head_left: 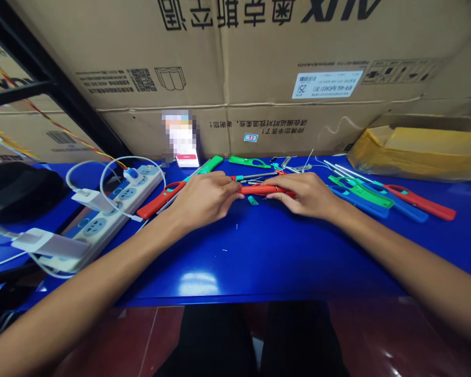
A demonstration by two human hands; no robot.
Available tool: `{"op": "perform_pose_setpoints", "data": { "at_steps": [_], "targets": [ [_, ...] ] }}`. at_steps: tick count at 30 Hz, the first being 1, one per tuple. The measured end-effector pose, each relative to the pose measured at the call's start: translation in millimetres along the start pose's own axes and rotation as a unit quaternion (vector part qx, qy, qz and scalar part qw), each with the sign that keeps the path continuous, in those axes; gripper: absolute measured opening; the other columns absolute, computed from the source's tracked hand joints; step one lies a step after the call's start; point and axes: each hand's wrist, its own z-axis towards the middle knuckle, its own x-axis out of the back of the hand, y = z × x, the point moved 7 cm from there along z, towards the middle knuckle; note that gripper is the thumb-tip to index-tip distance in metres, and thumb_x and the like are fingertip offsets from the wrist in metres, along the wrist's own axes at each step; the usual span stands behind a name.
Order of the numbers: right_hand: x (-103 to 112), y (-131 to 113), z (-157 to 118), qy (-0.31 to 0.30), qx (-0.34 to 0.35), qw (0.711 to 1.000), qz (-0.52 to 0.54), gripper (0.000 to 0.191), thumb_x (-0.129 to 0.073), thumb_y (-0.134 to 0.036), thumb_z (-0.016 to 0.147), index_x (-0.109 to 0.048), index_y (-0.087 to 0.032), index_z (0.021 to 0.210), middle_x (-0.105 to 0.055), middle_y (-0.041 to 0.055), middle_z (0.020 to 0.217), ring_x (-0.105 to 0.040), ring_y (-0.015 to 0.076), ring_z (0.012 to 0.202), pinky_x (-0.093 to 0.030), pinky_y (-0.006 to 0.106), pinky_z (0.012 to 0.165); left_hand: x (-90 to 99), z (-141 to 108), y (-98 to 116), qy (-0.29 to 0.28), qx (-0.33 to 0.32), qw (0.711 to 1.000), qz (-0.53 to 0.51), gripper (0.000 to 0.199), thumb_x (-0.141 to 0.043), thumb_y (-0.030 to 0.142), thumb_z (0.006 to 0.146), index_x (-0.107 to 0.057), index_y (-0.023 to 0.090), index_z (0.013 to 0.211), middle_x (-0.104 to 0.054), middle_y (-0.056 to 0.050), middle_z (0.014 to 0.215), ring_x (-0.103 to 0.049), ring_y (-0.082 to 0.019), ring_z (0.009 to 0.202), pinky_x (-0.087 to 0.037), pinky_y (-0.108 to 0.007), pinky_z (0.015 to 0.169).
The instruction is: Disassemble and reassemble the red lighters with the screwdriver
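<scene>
Both hands hold one red plastic handle (260, 189) level above the blue table. My left hand (210, 198) pinches its left end, and my right hand (304, 192) is closed round its right end. Behind them lie a green handle piece (249, 162) and small metal and wire parts (294, 166). A small teal piece (253, 200) rests just below the red handle. To the left is a red lighter-like tool (161, 200) with a green one (212, 164) beyond it. Several red, green and blue ones, among them a red one (426, 202), lie at the right.
A white power strip (121, 209) with plugs and cables stands at the left. A lit phone (186, 144) leans on the large cardboard box (259, 57) behind. At the back right is an open yellow-taped carton (424, 149). The table's front edge (235, 300) is near.
</scene>
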Motion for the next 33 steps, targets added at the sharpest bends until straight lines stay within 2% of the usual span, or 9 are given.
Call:
{"op": "perform_pose_setpoints", "data": {
  "at_steps": [6,12,16,17,21,23,25,28,33],
  "targets": [
    [2,2,2,-0.006,-0.007,1.000,0.000,0.027,-0.061,-0.033,0.107,-0.076,-0.026,0.129,-0.083,0.0044,0.123,-0.079,0.0246,0.104,-0.057,0.037,0.088,-3.0,0,-16,0.019,0.035,0.996,-0.084,0.030,-0.065,0.041,0.107,-0.083,0.016,0.106,-0.082,-0.009,0.090,-0.075,-0.021,0.078,-0.055,-0.033,0.070],
    [1,11,4,-0.032,-0.056,0.998,0.009,0.028,-0.061,-0.036,0.104,-0.078,-0.025,0.124,-0.084,0.0059,0.106,-0.075,0.0239,0.086,-0.050,0.035,0.076,-6.1,4,-20,-0.037,0.026,0.994,-0.099,0.029,-0.064,0.041,0.107,-0.080,0.017,0.113,-0.082,-0.009,0.099,-0.075,-0.023,0.087,-0.058,-0.036,0.079],
    [20,35,5,-0.024,-0.121,0.992,0.020,0.025,-0.066,-0.039,0.099,-0.082,-0.024,0.111,-0.079,0.0019,0.082,-0.064,0.0187,0.066,-0.042,0.032,0.067,16.1,5,-1,0.072,0.024,0.997,-0.026,0.025,-0.061,0.031,0.107,-0.075,0.015,0.120,-0.077,-0.013,0.109,-0.071,-0.028,0.101,-0.057,-0.045,0.089],
    [26,43,5,-0.017,-0.142,0.989,0.027,0.026,-0.067,-0.040,0.097,-0.082,-0.023,0.109,-0.077,0.0012,0.077,-0.061,0.0182,0.063,-0.041,0.032,0.065,14.9,5,9,0.071,0.001,0.997,-0.012,0.023,-0.059,0.028,0.107,-0.075,0.015,0.118,-0.077,-0.012,0.108,-0.070,-0.028,0.101,-0.057,-0.044,0.088],
    [37,67,2,0.001,-0.177,0.981,0.078,0.033,-0.070,-0.048,0.093,-0.083,-0.022,0.108,-0.078,0.0025,0.083,-0.062,0.0200,0.069,-0.041,0.032,0.065,-18.4,6,34,-0.025,-0.060,0.998,0.014,0.035,-0.053,0.013,0.108,-0.066,0.014,0.140,-0.073,-0.014,0.133,-0.070,-0.025,0.108,-0.058,-0.038,0.087],
    [34,76,-1,0.004,-0.186,0.978,0.097,0.034,-0.071,-0.050,0.092,-0.083,-0.022,0.106,-0.078,0.0030,0.084,-0.064,0.0208,0.071,-0.041,0.032,0.065,-37.2,5,38,-0.070,-0.087,0.994,0.011,0.035,-0.056,0.012,0.106,-0.068,0.014,0.139,-0.076,-0.013,0.124,-0.071,-0.026,0.103,-0.059,-0.040,0.088],
    [27,82,-3,-0.006,-0.193,0.975,0.113,0.035,-0.071,-0.052,0.092,-0.083,-0.022,0.106,-0.078,0.0026,0.082,-0.063,0.0204,0.070,-0.041,0.032,0.064,-50.1,5,35,-0.109,-0.095,0.989,-0.013,0.027,-0.057,0.011,0.105,-0.074,0.013,0.125,-0.078,-0.012,0.112,-0.072,-0.026,0.100,-0.060,-0.040,0.088],
    [13,89,-8,-0.029,-0.198,0.970,0.137,0.037,-0.071,-0.054,0.093,-0.083,-0.023,0.108,-0.079,0.0028,0.086,-0.065,0.0210,0.072,-0.045,0.034,0.066,-52.0,4,21,-0.116,-0.074,0.987,-0.081,0.024,-0.054,0.011,0.106,-0.076,0.013,0.114,-0.077,-0.012,0.105,-0.074,-0.024,0.098,-0.061,-0.039,0.086],
    [-1,99,-14,-0.046,-0.203,0.962,0.179,0.036,-0.073,-0.057,0.092,-0.082,-0.026,0.106,-0.081,0.0038,0.097,-0.071,0.0244,0.084,-0.052,0.038,0.075,-48.0,-1,-2,-0.092,-0.021,0.979,-0.179,0.024,-0.062,0.014,0.101,-0.076,0.015,0.121,-0.078,-0.010,0.107,-0.076,-0.022,0.094,-0.061,-0.037,0.084]
  ]
}}
